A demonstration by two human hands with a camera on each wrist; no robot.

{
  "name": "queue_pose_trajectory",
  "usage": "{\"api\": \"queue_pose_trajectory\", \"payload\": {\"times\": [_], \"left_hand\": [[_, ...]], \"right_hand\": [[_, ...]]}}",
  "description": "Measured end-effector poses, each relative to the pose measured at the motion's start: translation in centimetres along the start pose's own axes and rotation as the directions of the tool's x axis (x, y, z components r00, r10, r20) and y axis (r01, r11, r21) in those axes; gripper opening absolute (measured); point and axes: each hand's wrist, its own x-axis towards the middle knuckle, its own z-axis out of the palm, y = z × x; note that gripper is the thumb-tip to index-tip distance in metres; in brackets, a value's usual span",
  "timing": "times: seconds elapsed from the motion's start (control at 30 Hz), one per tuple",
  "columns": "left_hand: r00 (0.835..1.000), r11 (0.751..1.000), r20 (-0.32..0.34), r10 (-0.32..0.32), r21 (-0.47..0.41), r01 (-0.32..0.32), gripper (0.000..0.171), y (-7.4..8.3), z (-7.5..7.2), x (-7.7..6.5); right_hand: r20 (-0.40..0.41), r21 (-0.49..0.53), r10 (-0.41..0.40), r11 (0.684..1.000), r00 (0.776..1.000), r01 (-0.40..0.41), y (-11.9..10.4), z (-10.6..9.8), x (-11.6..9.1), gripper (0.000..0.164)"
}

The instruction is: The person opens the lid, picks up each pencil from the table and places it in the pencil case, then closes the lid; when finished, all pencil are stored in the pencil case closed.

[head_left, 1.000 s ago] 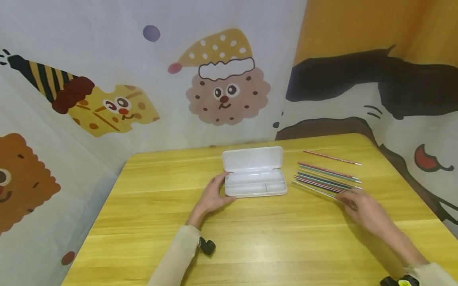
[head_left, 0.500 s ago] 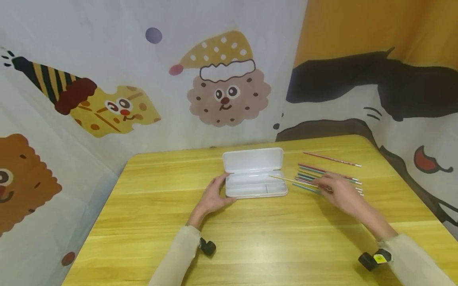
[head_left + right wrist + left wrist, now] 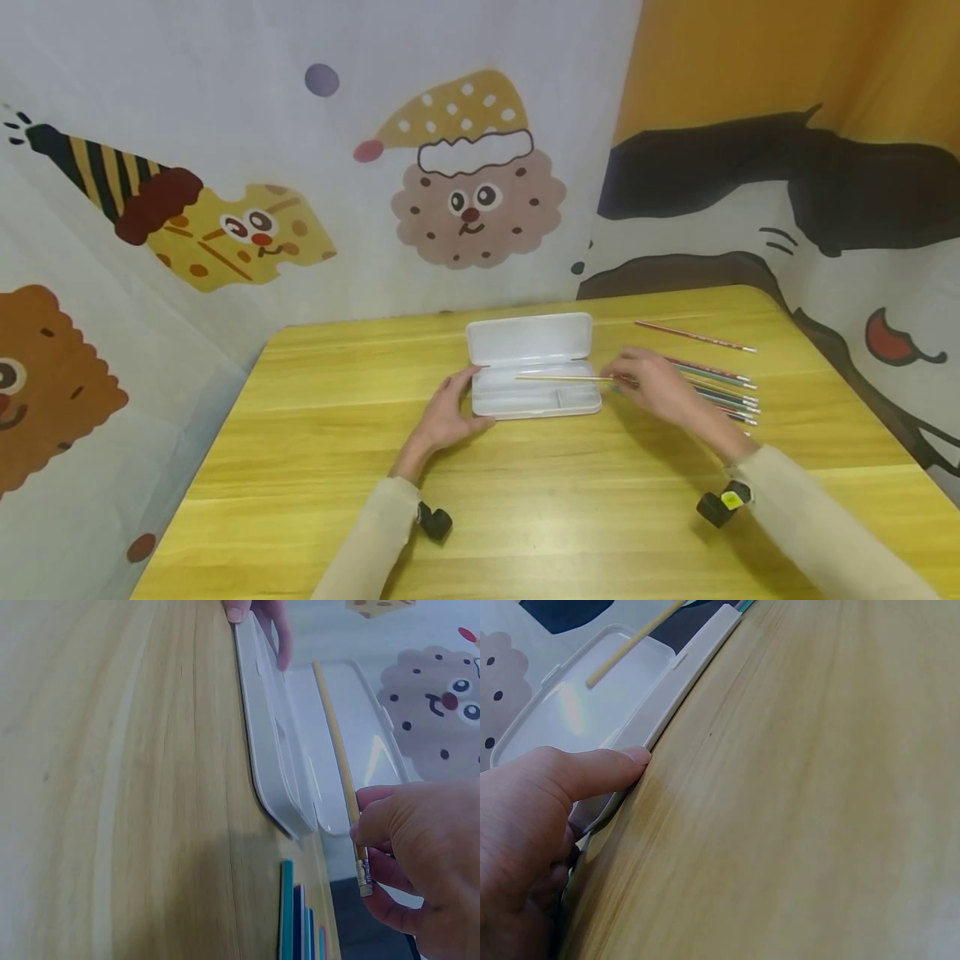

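Note:
A white pencil case (image 3: 517, 404) lies with its lid (image 3: 529, 339) up, its tray split into compartments. My left hand (image 3: 447, 410) grips the case's left end, thumb at the front corner and fingers toward the back. In the left wrist view the thumb (image 3: 607, 771) presses the case's front edge. My right hand (image 3: 651, 382) pinches a yellow pencil (image 3: 555, 378) near its eraser end. That pencil points left above the case, apart from it in the right wrist view.
Several coloured pencils (image 3: 731, 392) lie side by side right of the case, partly hidden by my right hand. A single red pencil (image 3: 693, 337) lies behind them. A printed curtain (image 3: 337, 250) hangs behind the wooden table (image 3: 525, 517).
My right hand has lifted the yellow pencil from the group and carried it left over the case. My left hand has stayed at the case's left end.

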Motion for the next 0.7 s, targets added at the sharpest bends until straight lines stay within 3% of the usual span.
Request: {"api": "queue_pose_trajectory", "payload": {"times": [0.33,0.7], "left_hand": [[1.0,1.0,-0.006,0.005,-0.009,-0.005,0.091,-0.1,-0.1,-0.1],[1.0,1.0,-0.015,0.003,-0.01,-0.003,0.091,0.0,0.1,-0.2]], "right_hand": [[0.087,0.007,0.011,1.0,0.996,-0.011,-0.3,2.4,2.6,0.024],[0.104,0.035,0.009,0.999,0.995,-0.012,-0.7,4.0,3.8,0.024]]}}
